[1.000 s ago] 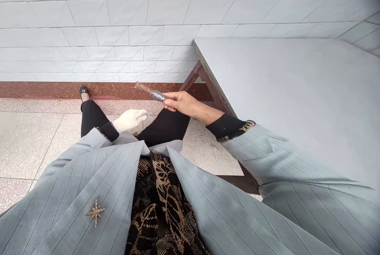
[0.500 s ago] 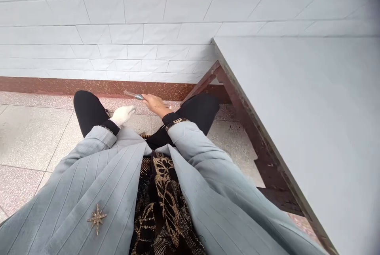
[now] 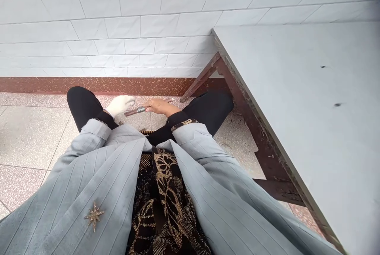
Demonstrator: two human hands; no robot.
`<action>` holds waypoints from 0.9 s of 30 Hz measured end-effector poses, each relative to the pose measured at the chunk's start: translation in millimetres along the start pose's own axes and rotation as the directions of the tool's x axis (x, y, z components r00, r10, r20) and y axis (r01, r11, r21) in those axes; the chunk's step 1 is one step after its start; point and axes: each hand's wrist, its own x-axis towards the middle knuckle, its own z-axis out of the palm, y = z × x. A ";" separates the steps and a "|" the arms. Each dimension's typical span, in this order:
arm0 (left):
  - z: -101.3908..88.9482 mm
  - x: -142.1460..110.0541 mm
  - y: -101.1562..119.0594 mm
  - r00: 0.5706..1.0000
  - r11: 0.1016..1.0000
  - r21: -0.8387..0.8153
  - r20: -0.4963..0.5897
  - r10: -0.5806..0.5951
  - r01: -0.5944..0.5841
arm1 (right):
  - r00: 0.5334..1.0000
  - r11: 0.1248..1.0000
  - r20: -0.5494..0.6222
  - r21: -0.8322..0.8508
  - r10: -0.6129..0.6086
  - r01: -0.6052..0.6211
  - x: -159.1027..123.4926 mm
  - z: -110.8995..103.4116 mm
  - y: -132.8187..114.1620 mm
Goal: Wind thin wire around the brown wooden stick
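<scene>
My left hand (image 3: 120, 105), in a white glove, hovers over the floor near my left knee. Its fingers are pressed together, and anything in them is hidden. In my right hand (image 3: 160, 106) is a brown wooden stick (image 3: 131, 112) with silver wire wound round it near one end. That wired end points left, just below the gloved fingertips and apart from them. The other end sticks out to the right behind my knuckles.
A table (image 3: 285, 101) with a pale grey top and brown frame stands close on my right. Ahead is a white tiled wall (image 3: 142, 29) with a brown skirting band (image 3: 44, 85). Speckled floor tiles (image 3: 32, 132) lie on the left. Two dark specks mark the tabletop.
The stick has swung so its wired end dips lower, towards me. My right hand has moved slightly right and down; my gloved left hand has risen a little and shifted left.
</scene>
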 end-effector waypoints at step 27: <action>37.0 0.2 -0.5 0.996 0.981 0.175 -0.022 -0.083 0.086 | 0.962 0.952 -0.087 -0.148 0.257 -0.268 5.1 9.3 16.9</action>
